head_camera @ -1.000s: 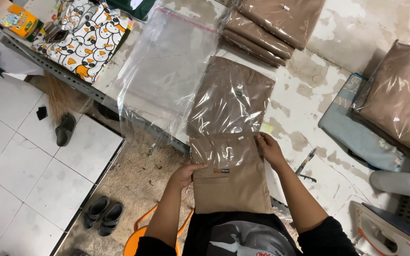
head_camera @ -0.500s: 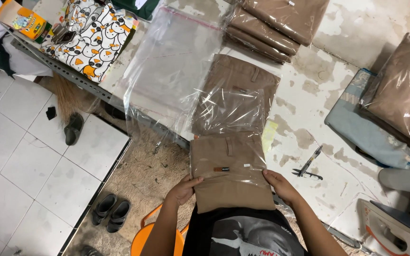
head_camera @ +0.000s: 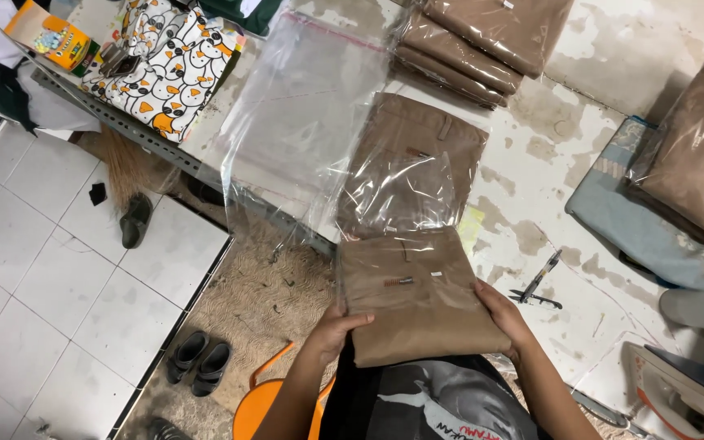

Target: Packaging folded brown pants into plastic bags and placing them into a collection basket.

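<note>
Head view looks down on a pair of folded tan trousers (head_camera: 421, 297) lying half inside a clear plastic bag (head_camera: 413, 175) on the bench (head_camera: 564, 171). The left hand (head_camera: 337, 326) clasps the near left edge of the fold, the right hand (head_camera: 505, 314) clasps the near right edge, both closed on the cloth. By my judgement the bagging is midway: the far half is sleeved, the near half bare. Finishing calls for an even push along the bag's length. Ahead lies a stack of bagged trousers (head_camera: 466, 45); an empty bag (head_camera: 303, 122) overhangs the bench edge on the left; small snips (head_camera: 538, 285) lie near on the right.
</note>
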